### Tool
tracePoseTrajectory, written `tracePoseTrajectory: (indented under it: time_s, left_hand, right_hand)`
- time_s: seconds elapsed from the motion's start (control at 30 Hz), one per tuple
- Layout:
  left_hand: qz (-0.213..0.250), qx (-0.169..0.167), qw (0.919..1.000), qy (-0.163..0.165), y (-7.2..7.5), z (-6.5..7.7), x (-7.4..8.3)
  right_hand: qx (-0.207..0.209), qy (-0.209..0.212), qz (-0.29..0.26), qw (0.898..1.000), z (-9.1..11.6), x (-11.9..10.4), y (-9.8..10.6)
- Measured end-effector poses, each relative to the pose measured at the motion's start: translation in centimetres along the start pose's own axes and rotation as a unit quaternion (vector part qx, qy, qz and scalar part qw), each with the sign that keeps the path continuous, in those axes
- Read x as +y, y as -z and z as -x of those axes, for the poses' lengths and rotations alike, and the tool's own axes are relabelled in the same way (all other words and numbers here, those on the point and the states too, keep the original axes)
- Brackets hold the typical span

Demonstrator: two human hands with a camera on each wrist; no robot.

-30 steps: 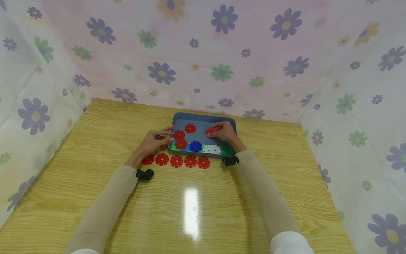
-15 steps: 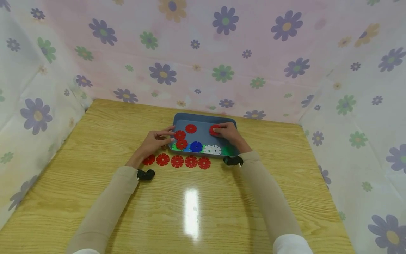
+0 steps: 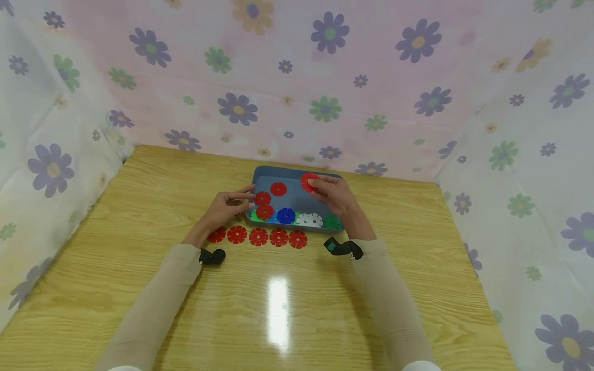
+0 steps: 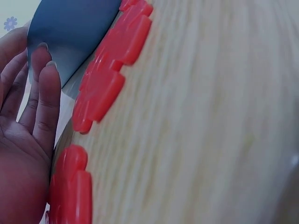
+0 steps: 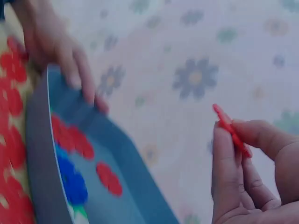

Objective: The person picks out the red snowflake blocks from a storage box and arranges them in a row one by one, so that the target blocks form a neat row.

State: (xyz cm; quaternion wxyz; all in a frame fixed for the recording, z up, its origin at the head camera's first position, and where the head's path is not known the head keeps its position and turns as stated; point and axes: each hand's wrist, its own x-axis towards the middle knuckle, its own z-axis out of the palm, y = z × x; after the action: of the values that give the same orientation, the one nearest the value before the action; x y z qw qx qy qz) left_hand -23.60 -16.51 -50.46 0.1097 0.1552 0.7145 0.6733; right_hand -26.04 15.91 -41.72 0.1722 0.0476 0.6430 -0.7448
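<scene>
My right hand (image 3: 337, 198) pinches a red notched snowflake disc (image 3: 306, 181) between thumb and fingers, held up over the back right of the blue-grey tray (image 3: 299, 202). In the right wrist view this disc (image 5: 228, 127) is nearly edge-on. My left hand (image 3: 224, 208) is at the tray's left rim, its fingers extended and the tips right at the edge. Three red discs lie in the tray's left half, one red disc (image 3: 278, 189) apart from the other two. Along its front lie a blue disc (image 3: 286, 216), white discs (image 3: 310, 220) and green discs (image 3: 331, 222).
Several red discs (image 3: 258, 237) form a row on the wooden table (image 3: 232, 309) in front of the tray; the leftmost is partly under the left hand in the head view. A flowered cloth (image 3: 287, 77) stands behind the table and at both sides.
My right hand has lifted the red disc from the tray floor, first shifting right, then up and slightly left. My left hand stays at the left rim.
</scene>
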Motion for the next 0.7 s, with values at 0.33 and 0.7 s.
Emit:
tracePoseTrajectory:
  time_s: [0.33,0.7]
  left_hand:
    - [-0.005,0.001,1.0000,0.008,0.0,0.1,0.0]
    - [-0.005,-0.005,0.9999,0.007,0.0,0.2,0.2]
  right_hand:
    - [-0.044,0.024,-0.003,0.999,5.2,0.8,-1.5]
    - [-0.073,-0.017,0.105,0.992,9.4,7.5,1.5]
